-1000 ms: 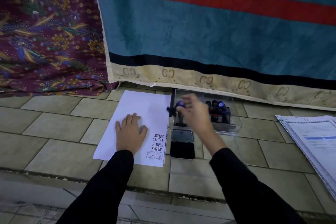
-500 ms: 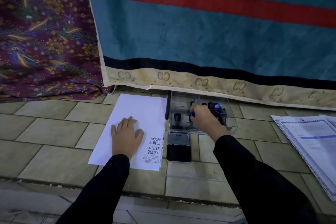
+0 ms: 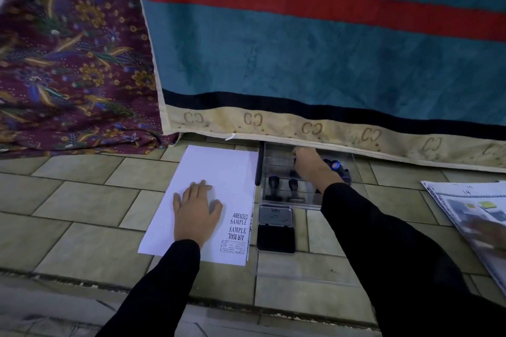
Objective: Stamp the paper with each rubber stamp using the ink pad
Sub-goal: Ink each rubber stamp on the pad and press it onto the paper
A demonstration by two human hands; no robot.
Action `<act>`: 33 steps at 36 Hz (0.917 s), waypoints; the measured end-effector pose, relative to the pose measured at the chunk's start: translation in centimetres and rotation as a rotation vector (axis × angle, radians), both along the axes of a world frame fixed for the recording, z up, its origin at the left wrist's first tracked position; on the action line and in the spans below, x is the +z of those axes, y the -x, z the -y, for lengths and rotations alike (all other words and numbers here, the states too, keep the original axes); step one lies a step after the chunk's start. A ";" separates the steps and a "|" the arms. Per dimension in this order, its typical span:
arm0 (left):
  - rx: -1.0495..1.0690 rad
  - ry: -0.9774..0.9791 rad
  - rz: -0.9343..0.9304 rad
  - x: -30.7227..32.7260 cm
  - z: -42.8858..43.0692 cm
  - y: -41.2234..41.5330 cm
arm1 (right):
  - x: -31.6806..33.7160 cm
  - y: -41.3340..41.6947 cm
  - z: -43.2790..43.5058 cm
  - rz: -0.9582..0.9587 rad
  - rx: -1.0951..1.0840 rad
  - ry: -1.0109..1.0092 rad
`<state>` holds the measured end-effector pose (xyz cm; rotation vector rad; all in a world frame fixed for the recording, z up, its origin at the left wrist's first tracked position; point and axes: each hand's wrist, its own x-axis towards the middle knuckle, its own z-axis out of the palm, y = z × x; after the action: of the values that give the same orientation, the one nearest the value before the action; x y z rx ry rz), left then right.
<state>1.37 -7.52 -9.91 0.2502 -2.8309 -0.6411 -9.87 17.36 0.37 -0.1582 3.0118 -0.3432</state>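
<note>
A white paper (image 3: 219, 169) lies on the tiled floor, with black prints AMENDED SAMPLE, SAMPLE, AIR MAIL and a small boxed mark (image 3: 236, 230) along its right edge. My left hand (image 3: 195, 209) rests flat on it, fingers spread. Right of the paper sits the open ink pad (image 3: 276, 238). Behind it a clear plastic box (image 3: 306, 204) holds several rubber stamps: two black-handled ones (image 3: 273, 182) at the front left and a blue-topped one (image 3: 335, 165) at the right. My right hand (image 3: 310, 168) reaches deep into the box with fingers curled down; what they hold is hidden.
A teal blanket (image 3: 301, 63) with a red stripe hangs right behind the box, a floral maroon cloth (image 3: 68, 63) to its left. A stack of printed sheets (image 3: 471, 208) lies at the right. A clear lid (image 3: 304, 268) lies before the ink pad.
My right hand carried a blue-topped stamp from above the ink pad into the box, then reached further back in it. My left hand stayed on the paper.
</note>
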 end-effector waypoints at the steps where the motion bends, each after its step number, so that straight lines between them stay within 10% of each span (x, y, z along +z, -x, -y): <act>1: 0.001 0.000 0.001 0.0 0.0 0.0 | -0.2 0.2 0.2 0.011 0.006 -0.016; 19: -0.013 -0.045 -0.001 0.2 0.3 -0.1 | -0.8 2.0 1.5 -0.071 -0.102 0.092; 33: 0.084 -0.885 -0.083 2.1 1.3 -0.2 | 1.2 -6.5 0.5 -0.409 -0.020 0.510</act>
<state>1.56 -8.87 -7.82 0.4576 -2.2560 -1.7858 -3.41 16.83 1.57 -0.2656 3.2383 -1.2138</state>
